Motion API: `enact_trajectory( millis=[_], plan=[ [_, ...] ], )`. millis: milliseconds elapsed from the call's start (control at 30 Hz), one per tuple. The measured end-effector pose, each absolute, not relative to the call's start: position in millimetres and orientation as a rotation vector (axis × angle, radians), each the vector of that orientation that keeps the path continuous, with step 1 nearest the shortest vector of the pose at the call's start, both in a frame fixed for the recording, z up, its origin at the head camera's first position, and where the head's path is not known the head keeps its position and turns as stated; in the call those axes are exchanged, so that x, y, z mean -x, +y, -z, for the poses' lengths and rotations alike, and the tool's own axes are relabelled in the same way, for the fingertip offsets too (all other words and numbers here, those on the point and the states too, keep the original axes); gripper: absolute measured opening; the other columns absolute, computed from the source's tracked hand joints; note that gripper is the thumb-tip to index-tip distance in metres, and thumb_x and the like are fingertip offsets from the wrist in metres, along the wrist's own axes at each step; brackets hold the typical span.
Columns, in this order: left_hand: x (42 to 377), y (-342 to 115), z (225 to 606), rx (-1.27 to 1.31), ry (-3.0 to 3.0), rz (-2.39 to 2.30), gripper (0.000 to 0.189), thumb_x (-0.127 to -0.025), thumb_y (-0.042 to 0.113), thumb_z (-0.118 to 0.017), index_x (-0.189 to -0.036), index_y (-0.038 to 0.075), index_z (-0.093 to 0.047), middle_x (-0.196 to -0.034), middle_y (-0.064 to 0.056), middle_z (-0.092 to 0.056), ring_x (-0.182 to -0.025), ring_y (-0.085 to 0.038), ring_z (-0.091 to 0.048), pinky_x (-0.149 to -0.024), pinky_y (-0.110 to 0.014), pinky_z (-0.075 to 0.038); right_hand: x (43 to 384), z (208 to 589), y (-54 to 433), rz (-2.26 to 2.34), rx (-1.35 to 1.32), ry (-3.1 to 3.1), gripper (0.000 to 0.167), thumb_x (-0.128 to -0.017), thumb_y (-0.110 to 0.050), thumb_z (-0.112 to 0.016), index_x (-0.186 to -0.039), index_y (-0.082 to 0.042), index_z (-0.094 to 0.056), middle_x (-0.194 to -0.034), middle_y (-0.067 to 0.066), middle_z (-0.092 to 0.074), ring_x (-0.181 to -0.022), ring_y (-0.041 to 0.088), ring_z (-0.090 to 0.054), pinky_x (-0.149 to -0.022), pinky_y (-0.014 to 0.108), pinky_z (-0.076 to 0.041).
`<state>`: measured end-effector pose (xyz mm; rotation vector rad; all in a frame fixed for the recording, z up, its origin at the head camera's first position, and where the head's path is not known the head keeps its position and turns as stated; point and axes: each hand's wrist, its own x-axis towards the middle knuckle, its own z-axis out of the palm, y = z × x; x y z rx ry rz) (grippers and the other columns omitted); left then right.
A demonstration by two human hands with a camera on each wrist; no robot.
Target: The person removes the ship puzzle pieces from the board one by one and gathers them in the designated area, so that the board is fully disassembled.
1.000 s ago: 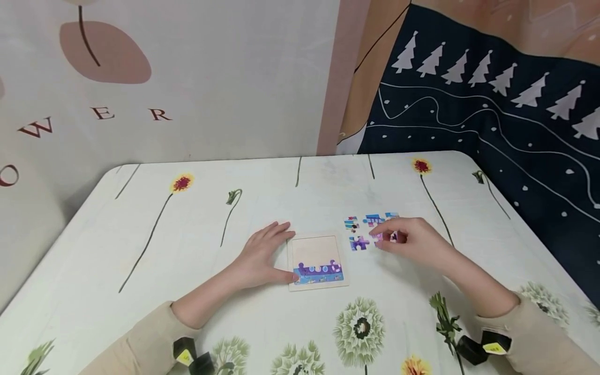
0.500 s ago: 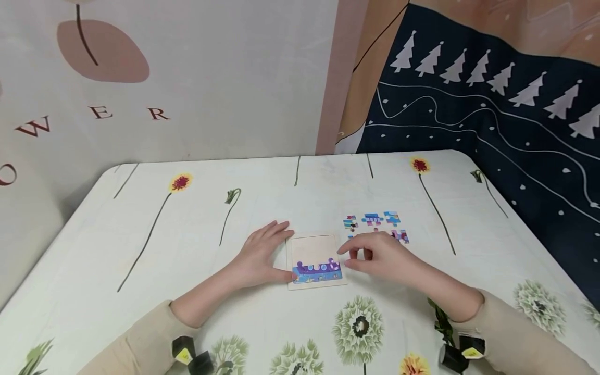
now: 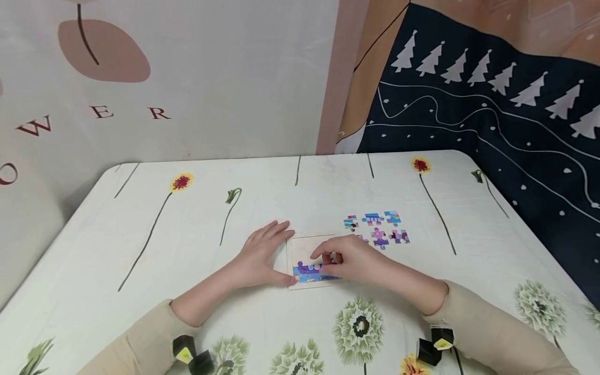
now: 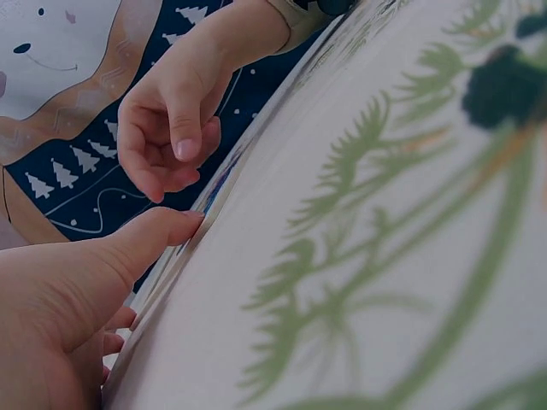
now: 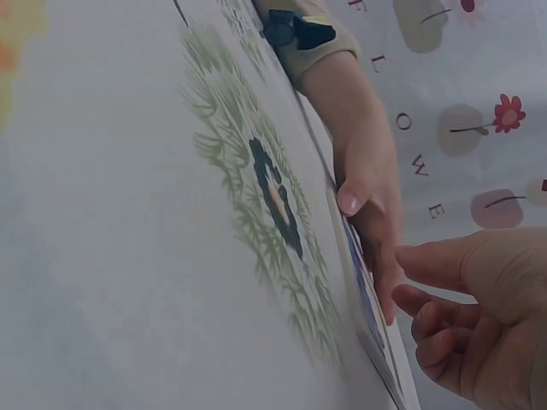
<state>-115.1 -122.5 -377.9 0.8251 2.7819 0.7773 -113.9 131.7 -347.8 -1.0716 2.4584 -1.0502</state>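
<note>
Table: a big white table with a flower-print cloth (image 3: 197,219) held everything.
Board: a square pale wooden puzzle board (image 3: 309,247) lay near the middle of the table, with a purple and blue row of pieces (image 3: 307,271) already sitting along its near edge.
Left hand: the left hand (image 3: 260,255) lay flat and relaxed, fingers straight, touching the board's left side with the thumb at the near corner.
Right hand: the right hand (image 3: 349,260) hung over the board with fingers curled. It seemed to pinch a small piece, but the piece itself could not be seen.
Loose pieces: small colourful jigsaw pieces (image 3: 377,226) waited just to the right of the board.
Doing it well: hold the board still, line up the bumps, then press down softly.
</note>
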Motion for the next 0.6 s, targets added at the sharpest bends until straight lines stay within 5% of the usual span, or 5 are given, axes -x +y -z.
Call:
enact_trajectory(
  millis=[600],
  plan=[
    [116.8, -126.2, 378.5, -0.872, 2.728, -0.709, 0.111, -0.063, 0.056, -0.081, -0.149, 0.006, -0.031, -0.157, -0.011, -0.018, -0.144, -0.033, -0.006, -0.111, -0.057, -0.008, 115.7, 357.9, 112.6, 0.921, 1.104, 2.424, 0.033, -0.083, -0.01, -0.075, -0.115, -0.007, -0.067, -0.063, -0.011, -0.051, -0.053, 0.003, -0.043, -0.053, 0.021, -0.04]
  ],
)
